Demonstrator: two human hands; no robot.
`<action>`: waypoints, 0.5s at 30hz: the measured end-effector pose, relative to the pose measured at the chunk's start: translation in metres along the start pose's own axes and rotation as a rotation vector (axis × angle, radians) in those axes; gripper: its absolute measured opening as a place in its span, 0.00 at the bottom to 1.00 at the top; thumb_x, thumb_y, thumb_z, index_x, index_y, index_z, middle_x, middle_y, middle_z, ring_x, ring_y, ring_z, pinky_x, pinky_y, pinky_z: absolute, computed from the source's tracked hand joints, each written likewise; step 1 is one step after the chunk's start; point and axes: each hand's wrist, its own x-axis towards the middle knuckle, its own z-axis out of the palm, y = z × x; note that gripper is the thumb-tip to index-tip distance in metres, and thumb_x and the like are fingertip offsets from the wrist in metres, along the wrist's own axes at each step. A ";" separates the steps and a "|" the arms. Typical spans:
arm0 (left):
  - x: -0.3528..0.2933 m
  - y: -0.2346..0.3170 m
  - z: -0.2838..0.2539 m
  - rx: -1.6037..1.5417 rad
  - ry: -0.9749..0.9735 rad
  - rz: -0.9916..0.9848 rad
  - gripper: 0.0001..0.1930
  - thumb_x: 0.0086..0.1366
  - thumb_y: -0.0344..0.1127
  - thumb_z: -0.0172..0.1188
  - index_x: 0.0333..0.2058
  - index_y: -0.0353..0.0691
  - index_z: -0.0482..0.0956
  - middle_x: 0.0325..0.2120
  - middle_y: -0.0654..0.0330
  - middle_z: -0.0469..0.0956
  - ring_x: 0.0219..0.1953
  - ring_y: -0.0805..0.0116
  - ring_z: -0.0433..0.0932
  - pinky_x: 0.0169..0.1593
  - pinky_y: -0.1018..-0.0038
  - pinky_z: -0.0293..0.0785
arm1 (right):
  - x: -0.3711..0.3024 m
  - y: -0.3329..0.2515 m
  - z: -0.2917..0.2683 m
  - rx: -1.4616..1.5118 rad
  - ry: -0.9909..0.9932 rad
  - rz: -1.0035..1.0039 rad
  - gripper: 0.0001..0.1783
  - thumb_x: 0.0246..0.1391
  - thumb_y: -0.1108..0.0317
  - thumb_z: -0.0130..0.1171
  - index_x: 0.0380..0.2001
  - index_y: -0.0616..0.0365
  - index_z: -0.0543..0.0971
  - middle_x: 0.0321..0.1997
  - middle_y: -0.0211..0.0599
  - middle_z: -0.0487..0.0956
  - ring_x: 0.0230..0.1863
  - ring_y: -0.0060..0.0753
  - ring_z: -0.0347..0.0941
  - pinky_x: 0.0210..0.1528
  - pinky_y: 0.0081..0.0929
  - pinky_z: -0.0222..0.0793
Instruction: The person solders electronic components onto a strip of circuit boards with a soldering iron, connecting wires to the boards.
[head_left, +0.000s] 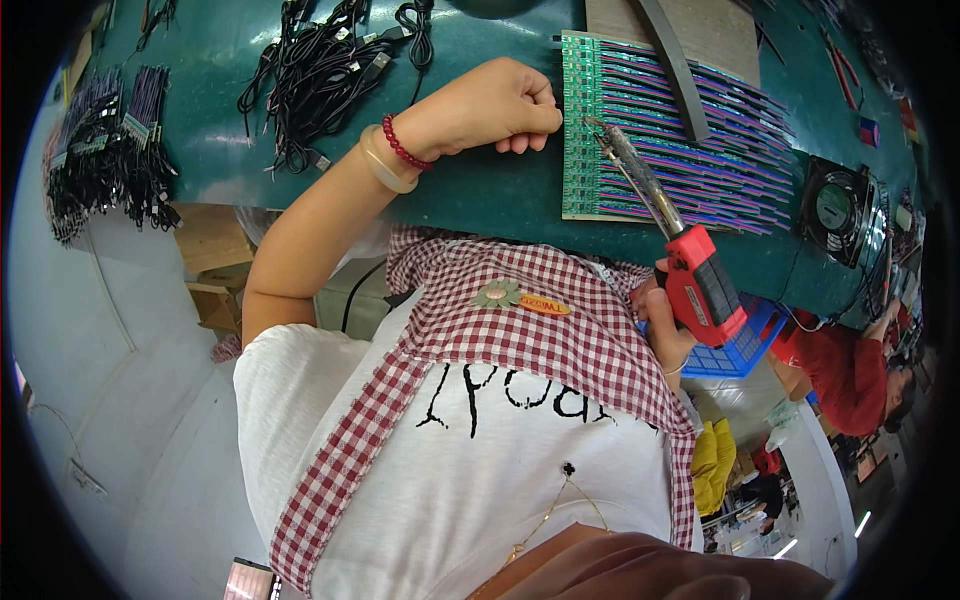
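Note:
My left hand point(512, 108) is closed just left of a panel of small green circuit boards point(580, 185), thumb and fingers pressed together. Whatever they pinch, if anything, is too small to make out. My right hand point(665, 325) grips a soldering iron point(705, 285) by its red and black handle. The iron's metal barrel slants up and left, and its tip is over the boards' right side; contact cannot be told. Rows of thin dark, pink and blue wires point(690, 185) run rightward from the panel. A curved grey bar point(672, 65) lies across them.
Black USB cables point(325, 85) lie on the green table point(480, 190) at far left. Wired board bundles point(105, 150) hang over its left edge. On the right are a black fan point(835, 208), pliers point(843, 65) and a blue basket point(740, 350). A person in red point(840, 375) is beyond.

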 end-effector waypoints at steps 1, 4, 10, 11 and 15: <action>-0.001 0.001 0.001 0.002 0.005 -0.002 0.08 0.56 0.33 0.56 0.21 0.38 0.72 0.15 0.65 0.73 0.14 0.83 0.66 0.18 0.86 0.62 | 0.000 0.000 0.000 0.010 0.001 -0.011 0.19 0.51 0.74 0.53 0.46 0.69 0.65 0.18 0.32 0.66 0.18 0.22 0.61 0.25 0.23 0.62; -0.002 0.002 -0.001 0.047 -0.014 0.033 0.08 0.57 0.34 0.56 0.22 0.37 0.72 0.16 0.65 0.74 0.14 0.82 0.67 0.18 0.86 0.64 | 0.003 -0.005 -0.002 0.065 0.016 -0.034 0.20 0.51 0.71 0.53 0.46 0.69 0.65 0.18 0.31 0.66 0.17 0.21 0.61 0.24 0.23 0.62; -0.009 0.028 -0.021 0.339 0.007 0.089 0.09 0.59 0.35 0.54 0.28 0.35 0.76 0.19 0.64 0.76 0.19 0.81 0.71 0.22 0.85 0.67 | 0.014 -0.015 -0.019 0.282 0.147 -0.213 0.22 0.54 0.61 0.52 0.46 0.66 0.65 0.19 0.32 0.67 0.16 0.21 0.60 0.20 0.22 0.61; -0.011 0.039 -0.026 0.511 0.097 0.129 0.09 0.59 0.35 0.53 0.29 0.35 0.77 0.19 0.65 0.76 0.20 0.82 0.71 0.23 0.85 0.68 | 0.014 -0.017 -0.024 0.298 0.215 -0.283 0.23 0.55 0.58 0.52 0.47 0.65 0.65 0.19 0.32 0.67 0.16 0.21 0.60 0.19 0.22 0.61; 0.021 0.061 -0.065 0.956 0.684 0.697 0.09 0.57 0.35 0.56 0.32 0.35 0.76 0.24 0.55 0.77 0.23 0.60 0.74 0.30 0.71 0.69 | 0.011 -0.023 -0.054 0.269 0.392 -0.427 0.22 0.57 0.57 0.50 0.48 0.63 0.65 0.22 0.34 0.68 0.16 0.21 0.60 0.22 0.22 0.64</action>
